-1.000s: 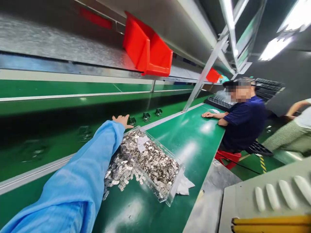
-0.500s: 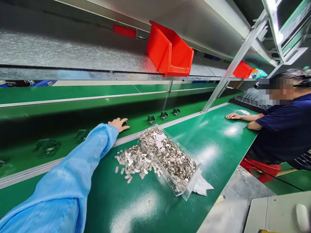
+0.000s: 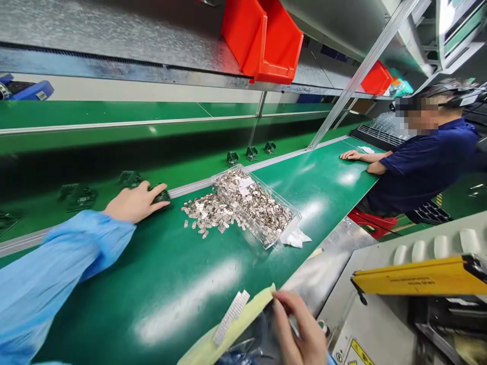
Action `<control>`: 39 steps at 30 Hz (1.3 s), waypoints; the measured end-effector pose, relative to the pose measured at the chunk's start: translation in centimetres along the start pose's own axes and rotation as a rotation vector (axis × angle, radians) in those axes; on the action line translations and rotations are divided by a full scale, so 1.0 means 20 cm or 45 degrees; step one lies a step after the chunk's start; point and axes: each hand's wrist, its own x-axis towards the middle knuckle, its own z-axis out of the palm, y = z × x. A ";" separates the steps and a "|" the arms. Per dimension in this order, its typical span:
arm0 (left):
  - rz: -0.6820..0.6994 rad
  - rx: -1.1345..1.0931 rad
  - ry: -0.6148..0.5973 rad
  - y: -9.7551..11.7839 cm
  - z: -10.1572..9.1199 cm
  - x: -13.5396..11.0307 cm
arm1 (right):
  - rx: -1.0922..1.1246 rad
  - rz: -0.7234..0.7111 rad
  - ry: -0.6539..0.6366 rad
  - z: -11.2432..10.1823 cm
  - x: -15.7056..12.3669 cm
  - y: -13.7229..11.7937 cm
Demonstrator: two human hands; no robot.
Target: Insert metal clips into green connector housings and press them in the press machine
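Note:
My left hand (image 3: 133,200), in a blue sleeve, is closed around a small dark green circuit board assembly (image 3: 162,193) by the metal rail; the fingers partly cover it. Low in the view, my right hand (image 3: 300,324) pinches the end of a pale yellow strip of sheet material (image 3: 232,332). Dark, shiny plastic shows beneath that strip, and a silvery ridged bar (image 3: 231,317) lies across it. To the right of my left hand, a clear plastic tray (image 3: 294,223) holds many small silvery metal parts, with a loose heap (image 3: 209,210) spilled beside it.
Several similar boards (image 3: 81,197) lie along the green belt (image 3: 182,157) behind the rail. A red bin (image 3: 262,45) sits on the metal shelf overhead. At right, a person in dark blue (image 3: 422,167) rests a hand on the green bench. A yellow-barred machine (image 3: 418,276) stands at lower right.
My left hand has come back from over the belt towards the near side, bringing a board to the rail. My right hand and the yellow strip have entered view. The camera has tilted down.

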 end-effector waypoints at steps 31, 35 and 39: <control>-0.068 -1.727 0.146 0.44 0.17 -1.08 | 0.595 0.085 -0.610 0.33 0.27 -0.30; -0.110 -2.360 -0.048 0.62 0.07 -1.10 | 0.904 0.267 -0.587 0.28 -0.05 -0.33; -0.047 -2.556 -0.179 0.75 -0.01 -1.12 | 0.948 0.369 -0.412 0.29 -0.18 -0.34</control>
